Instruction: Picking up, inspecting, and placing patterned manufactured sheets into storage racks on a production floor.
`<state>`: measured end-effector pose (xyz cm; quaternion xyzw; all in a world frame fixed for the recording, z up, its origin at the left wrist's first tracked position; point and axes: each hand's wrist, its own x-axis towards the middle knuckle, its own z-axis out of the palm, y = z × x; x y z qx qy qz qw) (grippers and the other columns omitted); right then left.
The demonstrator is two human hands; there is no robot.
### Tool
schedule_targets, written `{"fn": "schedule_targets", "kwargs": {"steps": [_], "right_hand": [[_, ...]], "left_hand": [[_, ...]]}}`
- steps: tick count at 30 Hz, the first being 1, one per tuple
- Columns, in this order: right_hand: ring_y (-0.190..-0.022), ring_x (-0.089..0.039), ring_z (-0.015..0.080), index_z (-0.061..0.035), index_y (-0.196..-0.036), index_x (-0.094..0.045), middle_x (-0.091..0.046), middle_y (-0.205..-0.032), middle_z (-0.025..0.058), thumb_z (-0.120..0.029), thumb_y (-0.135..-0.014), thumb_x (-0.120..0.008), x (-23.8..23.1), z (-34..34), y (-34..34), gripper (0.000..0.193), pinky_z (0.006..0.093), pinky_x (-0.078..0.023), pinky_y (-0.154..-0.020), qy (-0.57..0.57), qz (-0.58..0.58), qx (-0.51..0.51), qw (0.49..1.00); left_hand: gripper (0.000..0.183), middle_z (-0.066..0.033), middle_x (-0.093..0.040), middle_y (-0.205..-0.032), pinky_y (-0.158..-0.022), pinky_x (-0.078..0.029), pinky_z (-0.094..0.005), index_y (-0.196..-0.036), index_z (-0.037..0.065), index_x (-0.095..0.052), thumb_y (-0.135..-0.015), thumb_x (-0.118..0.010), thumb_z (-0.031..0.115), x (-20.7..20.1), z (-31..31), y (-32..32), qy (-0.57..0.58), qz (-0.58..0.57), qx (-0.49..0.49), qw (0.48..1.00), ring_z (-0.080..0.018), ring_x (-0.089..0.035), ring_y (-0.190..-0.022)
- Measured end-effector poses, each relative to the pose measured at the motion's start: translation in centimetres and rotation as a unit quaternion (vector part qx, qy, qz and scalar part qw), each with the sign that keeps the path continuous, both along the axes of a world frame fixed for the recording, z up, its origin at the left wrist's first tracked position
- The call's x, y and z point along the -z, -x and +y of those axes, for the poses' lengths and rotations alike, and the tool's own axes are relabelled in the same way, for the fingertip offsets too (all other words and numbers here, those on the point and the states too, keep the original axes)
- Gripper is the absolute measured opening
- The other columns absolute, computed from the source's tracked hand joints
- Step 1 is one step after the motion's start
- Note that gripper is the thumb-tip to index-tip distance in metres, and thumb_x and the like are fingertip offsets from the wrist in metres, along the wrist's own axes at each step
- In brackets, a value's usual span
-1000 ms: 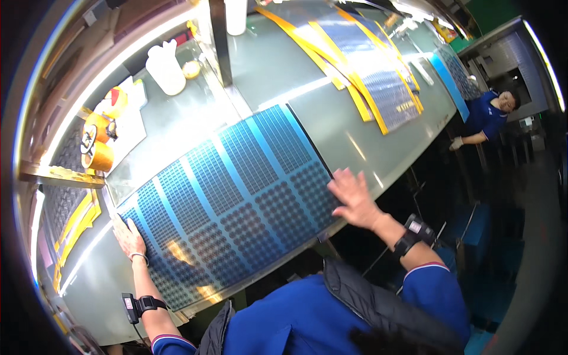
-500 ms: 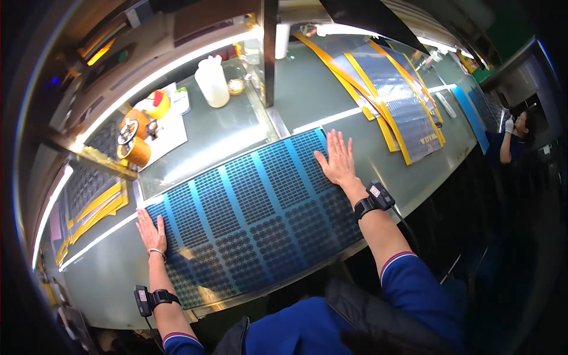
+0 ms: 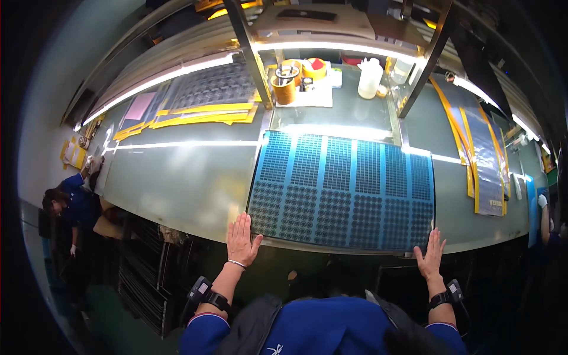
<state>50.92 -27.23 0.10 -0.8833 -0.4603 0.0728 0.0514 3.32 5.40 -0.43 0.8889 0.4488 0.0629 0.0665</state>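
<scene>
Blue patterned sheet lies ahead on the tabletop, long axis left to right, with left hand and right hand, spread and empty, at its near corners, neither clearly closer.

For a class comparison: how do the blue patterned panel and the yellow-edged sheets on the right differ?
The blue patterned panel bears dark motifs; the yellow-edged sheets look greyish and shiny. The panel appears single; the sheets overlap. The panel's near corners are beside the left hand and right hand; the sheets lie away from both. Panel and sheets share the bench.
</scene>
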Motion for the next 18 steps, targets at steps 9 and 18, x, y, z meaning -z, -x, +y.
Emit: {"fn": "schedule_targets", "kwargs": {"steps": [9, 18], "right_hand": [[-0.128, -0.038, 0.0272, -0.0080, -0.132, -0.045, -0.039, -0.137, 0.0128, -0.021, -0.057, -0.079, -1.3, -8.1, 4.6, 0.083, 0.0483, -0.024, -0.110, -0.040, -0.017, -0.213, 0.976], [-0.128, -0.040, 0.0212, -0.0300, -0.134, -0.045, -0.038, -0.140, 0.0055, -0.006, -0.083, -0.052, 1.8, -5.9, 4.2, 0.057, 0.0425, -0.026, -0.111, -0.140, -0.105, -0.210, 0.962]], "left_hand": [[0.040, -0.0207, -0.050, -0.126, -0.099, -0.036, -0.0413, -0.119, -0.002, -0.051, -0.083, -0.060, 0.015, 0.9, -1.0, 8.5, 0.006, -0.134, -0.005, 0.991, -0.0353, -0.047, -0.116], [0.031, 0.0039, -0.050, -0.053, -0.049, -0.038, -0.0277, -0.061, -0.001, -0.062, -0.078, -0.072, 0.023, 2.3, 6.8, 15.1, 0.325, -0.272, -0.207, 0.881, -0.0071, -0.044, -0.051]]}}
